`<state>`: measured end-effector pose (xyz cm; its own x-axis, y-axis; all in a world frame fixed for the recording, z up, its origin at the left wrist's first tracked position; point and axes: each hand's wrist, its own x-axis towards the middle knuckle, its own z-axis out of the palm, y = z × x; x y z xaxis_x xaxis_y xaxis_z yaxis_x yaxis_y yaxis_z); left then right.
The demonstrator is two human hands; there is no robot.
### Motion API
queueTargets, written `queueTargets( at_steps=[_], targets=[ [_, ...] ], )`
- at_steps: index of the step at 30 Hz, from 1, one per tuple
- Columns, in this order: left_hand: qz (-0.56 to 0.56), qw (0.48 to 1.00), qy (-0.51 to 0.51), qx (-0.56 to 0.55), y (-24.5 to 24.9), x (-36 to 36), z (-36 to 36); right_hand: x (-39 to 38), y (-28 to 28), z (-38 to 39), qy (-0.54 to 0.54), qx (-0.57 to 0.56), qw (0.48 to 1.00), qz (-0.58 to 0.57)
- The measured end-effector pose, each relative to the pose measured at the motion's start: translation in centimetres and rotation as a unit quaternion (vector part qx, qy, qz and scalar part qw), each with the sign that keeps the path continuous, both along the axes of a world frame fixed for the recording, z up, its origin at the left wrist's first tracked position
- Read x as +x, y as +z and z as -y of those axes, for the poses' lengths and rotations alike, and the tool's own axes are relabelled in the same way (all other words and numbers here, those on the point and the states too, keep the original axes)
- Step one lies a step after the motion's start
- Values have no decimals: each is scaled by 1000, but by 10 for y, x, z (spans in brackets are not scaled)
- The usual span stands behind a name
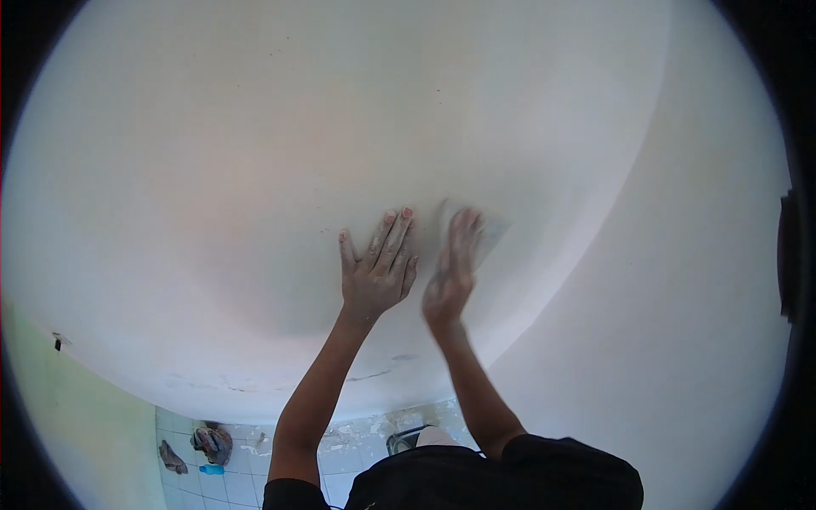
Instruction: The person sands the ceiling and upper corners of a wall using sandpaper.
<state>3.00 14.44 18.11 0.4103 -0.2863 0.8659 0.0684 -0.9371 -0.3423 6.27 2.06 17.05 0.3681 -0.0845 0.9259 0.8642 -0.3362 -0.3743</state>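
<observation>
My left hand [378,270] lies flat against a pale, smooth wall [255,144], fingers spread and dusted with white powder. Just to its right, my right hand [452,272] presses a thin grey sheet of sandpaper [493,235] against the same wall. Motion blurs this hand and the sheet, whose corners show beyond the fingers on both sides. The palm hides the rest of the sheet.
Below is a tiled floor [242,487] with white spatter along the wall's foot. A dark bundle [212,444], a crumpled rag [172,457] and a small blue object [212,469] lie at lower left. A side wall [654,340] meets this one at right.
</observation>
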Motion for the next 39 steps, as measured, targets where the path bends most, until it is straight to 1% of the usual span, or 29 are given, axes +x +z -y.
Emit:
queueTargets(
  at_steps=[1, 2, 3, 4, 5, 7, 8, 9, 10, 12, 13, 14, 16, 17, 18, 20, 22, 25, 27, 28, 29, 31, 32, 33, 34, 35, 37, 38, 39],
  targets=[
    [6, 1000, 4, -5, -14, 6, 6, 1, -26, 0, -1, 2, 1000, -1],
    [6, 1000, 2, -5, -15, 5, 7, -2, -36, -4, -2, -9, 1000, -19],
    [13, 1000, 0, -5, -16, 7, 9, -1, -40, -3, -4, -18, 999, -36],
    [19, 1000, -1, -5, -18, 11, 8, 11, -33, 3, -35, -27, 999, -16],
    [17, 1000, -1, -3, -19, 13, 10, 28, -20, 15, -67, -36, 997, 0],
    [21, 1000, 2, 7, -23, 15, 12, 57, 28, 41, -108, 27, 993, 27],
    [24, 1000, 2, -1, -11, 1, -12, 51, 73, 30, -98, 56, 993, 27],
    [24, 1000, 0, -3, -12, 1, -12, 55, 95, 39, -88, 92, 992, 25],
    [26, 1000, -2, -4, -12, 2, -13, 55, 104, 40, -88, 91, 992, 27],
    [27, 1000, -10, -9, -14, -1, -17, 52, 114, 36, -73, 135, 988, -8],
    [26, 999, -17, -12, -11, -5, -18, 45, 105, 30, -69, 111, 991, 24],
    [31, 999, -15, -11, -9, -7, -18, 37, 82, 20, -65, 87, 993, 55],
    [33, 999, -9, -31, -13, -5, -13, 22, 17, -11, 31, 71, 997, 30],
    [33, 999, -5, -33, -18, -2, -14, 9, -22, -26, 2, 4, 1000, 18],
    [47, 997, -1, -53, -34, 10, -19, 3, -42, -34, -28, -62, 998, 2],
    [63, 996, 7, -68, -48, 20, -24, 22, -46, -30, -21, -58, 998, 6],
    [51, 996, 29, -66, -61, 24, -33, 40, -12, -28, -19, -53, 998, 29],
    [45, 995, 42, -82, -60, 27, -32, 55, 91, -14, -27, -38, 995, 86],
    [43, 995, 42, -83, -59, 23, -33, 55, 126, -15, -26, -22, 996, 83],
    [45, 995, 40, -84, -58, 21, -35, 53, 133, -18, -27, -5, 996, 85],
    [46, 995, 39, -83, -61, 17, -42, 48, 121, -27, -28, -4, 996, 86],
    [17, 995, -11, -94, -55, 6, -43, 34, 76, -39, -40, -35, 996, 72],
    [17, 996, -12, -92, -49, 3, -38, 30, 42, -42, -28, -41, 997, 52],
    [-1, 985, -76, -155, -47, -1, -36, 26, -2, -48, -15, -51, 998, 31],
    [-20, 966, -139, -217, -46, -5, -33, 21, -52, -54, -31, -74, 997, 3],
    [-18, 965, -141, -219, -44, -9, -31, 19, -81, -56, -47, -95, 994, -22],
    [-27, 959, -172, -224, -29, -21, -40, 12, -58, -55, -42, -83, 996, -7],
    [-27, 961, -171, -216, -17, -25, -39, 9, -38, -52, -36, -67, 997, 0],
    [-40, 964, -169, -199, -9, -27, -36, 13, -5, -50, -47, -50, 997, 21]
  ],
)
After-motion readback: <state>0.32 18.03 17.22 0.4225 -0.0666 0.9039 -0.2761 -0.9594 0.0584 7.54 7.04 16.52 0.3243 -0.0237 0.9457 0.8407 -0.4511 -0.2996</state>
